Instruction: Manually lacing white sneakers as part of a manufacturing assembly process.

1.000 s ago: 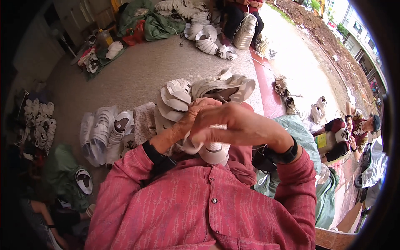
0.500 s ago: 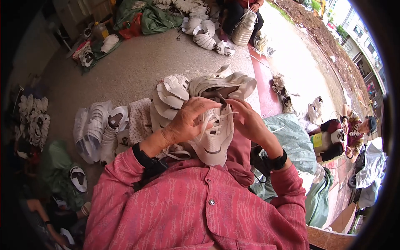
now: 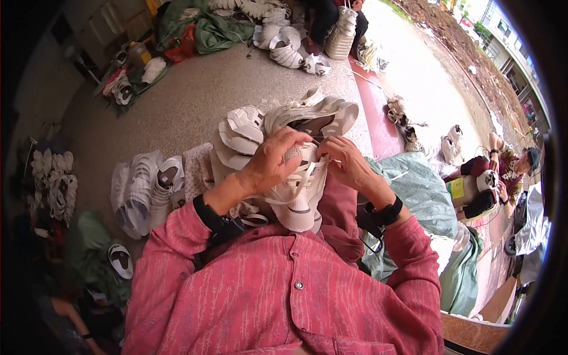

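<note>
A white and beige shoe upper (image 3: 300, 204) with a brown patch lies over my lap, toe end toward me. A cream shoelace (image 3: 303, 177) runs loosely across its eyelets. My left hand (image 3: 275, 158) grips the upper's left side near the collar, its thumb and forefinger reaching over the top. With fingertips pinched together, my right hand (image 3: 348, 163) holds the shoelace at the right eyelet edge; the fingers partly hide it. Just beyond my hands lies a pile of similar shoe uppers (image 3: 343, 112), with more nested uppers (image 3: 241, 130) to its left.
Stacked shoes in clear plastic (image 3: 139, 189) stand left, beside a patterned cloth (image 3: 196, 165). Green sacking (image 3: 420, 189) lies right. A person (image 3: 509, 171) sits at right with shoes; another (image 3: 331, 23) sits at the far side. More shoes (image 3: 56, 177) lie at far left.
My right hand has gone from spread fingers to a pinch at the eyelets. My left hand has closed in on the upper's top. The view has shifted slightly.
</note>
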Demonstrator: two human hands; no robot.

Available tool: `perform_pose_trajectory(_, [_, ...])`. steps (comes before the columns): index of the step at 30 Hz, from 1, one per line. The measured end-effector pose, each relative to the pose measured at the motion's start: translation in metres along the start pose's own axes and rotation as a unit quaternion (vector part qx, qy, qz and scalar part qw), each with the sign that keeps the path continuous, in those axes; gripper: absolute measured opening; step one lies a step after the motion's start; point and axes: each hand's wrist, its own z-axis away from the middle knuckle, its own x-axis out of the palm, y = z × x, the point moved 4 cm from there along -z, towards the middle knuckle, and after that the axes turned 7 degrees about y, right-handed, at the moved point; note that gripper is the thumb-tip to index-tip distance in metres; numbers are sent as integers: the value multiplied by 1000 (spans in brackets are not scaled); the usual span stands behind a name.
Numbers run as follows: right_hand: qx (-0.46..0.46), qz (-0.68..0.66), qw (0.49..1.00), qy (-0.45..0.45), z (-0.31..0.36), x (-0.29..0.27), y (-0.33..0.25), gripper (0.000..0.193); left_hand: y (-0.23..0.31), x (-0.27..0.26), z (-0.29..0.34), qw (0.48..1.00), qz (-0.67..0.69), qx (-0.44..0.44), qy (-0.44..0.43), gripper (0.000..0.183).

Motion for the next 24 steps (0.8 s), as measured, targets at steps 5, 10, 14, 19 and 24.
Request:
perform_pose_trajectory(5, [28,-20,999,-4,-4,1,0,25,-31,2,-9,986,-93,-127,-45,33])
perform_pose_trajectory(10, [61,-29,997,-32,-14,-1,-5,20,-43,2,-8,983,-25,-155,-91,35])
perform_pose_trajectory(14, [78,-26,995,-64,-22,0,-1,18,-44,-2,-6,972,40,-208,-97,34])
perform_pose_trajectory(19, [88,-44,994,-46,-28,-5,2,17,-56,-8,14,892,257,-372,-22,27])
perform_pose_trajectory(24, [116,-83,989,-33,-23,2,4,24,-54,-3,9,918,215,-331,-33,31])
